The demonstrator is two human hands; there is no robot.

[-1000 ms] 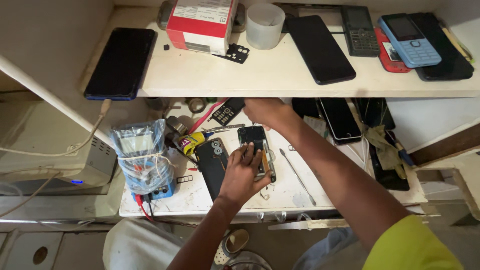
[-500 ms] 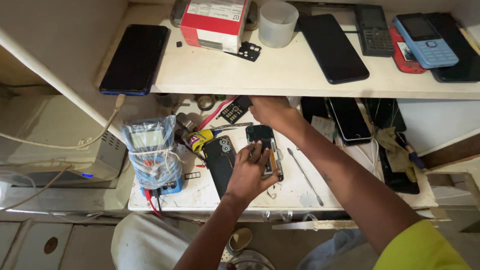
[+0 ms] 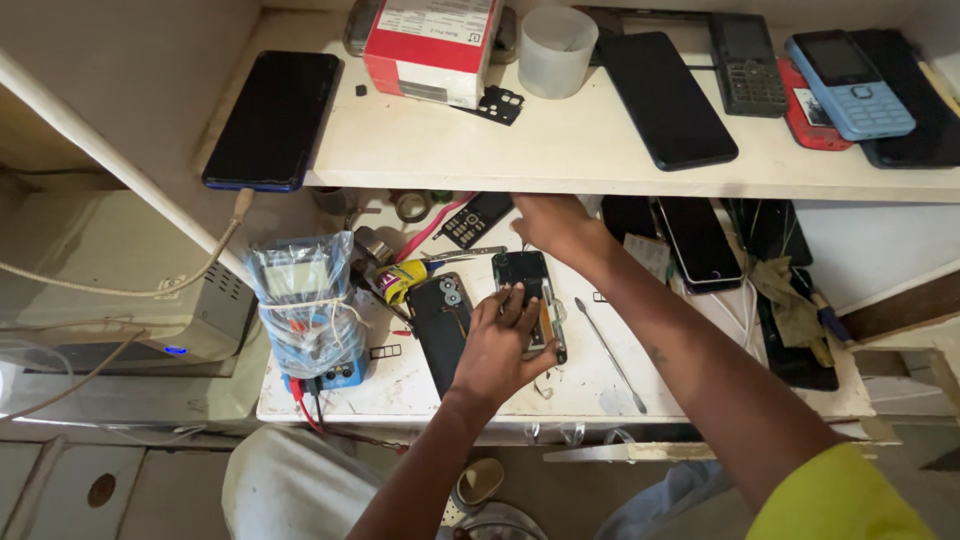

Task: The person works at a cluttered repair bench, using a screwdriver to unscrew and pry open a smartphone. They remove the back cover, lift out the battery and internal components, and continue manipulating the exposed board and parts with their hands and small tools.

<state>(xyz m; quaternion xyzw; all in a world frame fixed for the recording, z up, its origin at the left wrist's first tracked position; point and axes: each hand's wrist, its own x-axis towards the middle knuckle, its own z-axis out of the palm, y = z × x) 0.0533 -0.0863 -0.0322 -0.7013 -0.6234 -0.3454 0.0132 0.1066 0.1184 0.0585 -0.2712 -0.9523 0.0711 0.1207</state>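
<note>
An opened dark phone (image 3: 523,275) lies on the white worktop (image 3: 420,385), its insides showing. My left hand (image 3: 500,345) rests on its lower half, fingers spread over it. My right hand (image 3: 548,222) reaches past the phone's top end toward the back of the bench, under the shelf; its fingers are partly hidden, so what they touch is unclear. A black phone back cover (image 3: 442,312) with camera holes lies just left of the open phone. A thin metal pry tool (image 3: 610,355) lies to its right.
A blue multimeter (image 3: 300,300) wrapped in plastic stands at the left with red and black leads. A small yellow tube (image 3: 400,278) and a black keypad phone (image 3: 478,217) lie behind. The upper shelf (image 3: 520,150) holds several phones, a red-and-white box (image 3: 432,45) and a white cup (image 3: 556,50).
The view has shifted slightly. My left hand stays on the open phone. My right hand holds nearly the same place at the back of the bench.
</note>
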